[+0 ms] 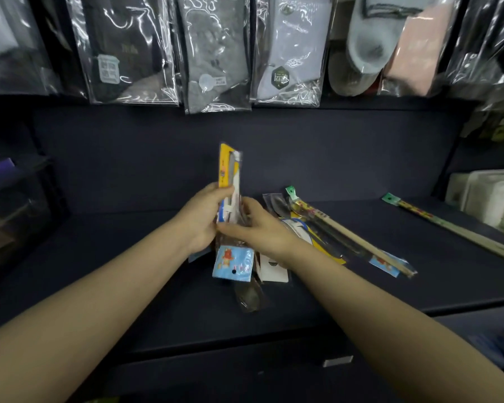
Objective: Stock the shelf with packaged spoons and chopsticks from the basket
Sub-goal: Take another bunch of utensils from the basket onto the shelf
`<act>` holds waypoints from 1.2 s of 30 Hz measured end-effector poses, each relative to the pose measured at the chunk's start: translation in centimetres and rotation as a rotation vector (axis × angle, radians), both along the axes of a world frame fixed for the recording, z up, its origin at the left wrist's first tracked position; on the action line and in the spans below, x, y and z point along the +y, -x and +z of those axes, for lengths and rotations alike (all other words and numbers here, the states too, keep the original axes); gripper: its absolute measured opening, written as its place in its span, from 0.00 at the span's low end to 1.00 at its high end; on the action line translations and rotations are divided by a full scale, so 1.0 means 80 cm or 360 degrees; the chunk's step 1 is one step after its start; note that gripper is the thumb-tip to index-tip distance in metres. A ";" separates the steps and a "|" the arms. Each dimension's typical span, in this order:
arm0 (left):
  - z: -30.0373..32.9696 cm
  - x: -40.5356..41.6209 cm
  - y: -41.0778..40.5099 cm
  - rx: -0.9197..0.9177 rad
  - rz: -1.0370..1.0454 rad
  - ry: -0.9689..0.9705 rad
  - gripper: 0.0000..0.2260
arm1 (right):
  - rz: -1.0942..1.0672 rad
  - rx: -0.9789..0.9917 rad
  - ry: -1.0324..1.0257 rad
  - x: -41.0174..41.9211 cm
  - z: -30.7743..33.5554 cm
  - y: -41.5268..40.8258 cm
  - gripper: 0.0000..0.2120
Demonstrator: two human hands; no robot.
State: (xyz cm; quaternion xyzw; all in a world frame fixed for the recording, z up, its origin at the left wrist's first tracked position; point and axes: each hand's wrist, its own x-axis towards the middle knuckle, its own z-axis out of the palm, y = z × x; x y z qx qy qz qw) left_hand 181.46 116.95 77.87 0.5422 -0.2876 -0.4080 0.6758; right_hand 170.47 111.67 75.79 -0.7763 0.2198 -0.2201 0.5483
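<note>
Both hands hold an upright bundle of packaged utensils (230, 181) above the dark shelf (128, 257). My left hand (204, 219) grips the bundle's left side, thumb on a yellow-carded pack. My right hand (259, 228) pinches the bundle from the right. A blue card label (233, 263) and a clear spoon pack (249, 296) hang below the hands. To the right on the shelf lie packaged chopsticks (346, 237) with a green tag, and another chopstick pack (448, 225) farther right. No basket is in view.
Bagged socks (216, 53) hang in a row above the shelf's back wall. Clear plastic containers (489, 196) stand at the shelf's right end. A dark bin (15, 205) sits at the left. The shelf's front edge (274, 341) runs below my forearms.
</note>
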 end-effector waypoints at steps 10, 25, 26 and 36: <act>-0.023 0.004 0.005 -0.0433 -0.0164 -0.0139 0.10 | -0.0008 -0.0414 -0.0996 -0.033 -0.027 0.004 0.07; -0.026 0.016 -0.032 -0.0908 0.0332 -0.0134 0.20 | -0.0723 -0.0242 -0.0766 -0.074 -0.008 0.002 0.14; -0.026 0.017 -0.036 -0.0944 0.0368 -0.0129 0.20 | -0.0711 -0.0211 -0.0695 -0.073 -0.009 0.000 0.13; -0.013 -0.010 -0.002 -0.1702 0.0262 -0.0060 0.18 | -0.0500 0.0413 0.0811 -0.063 -0.004 0.002 0.16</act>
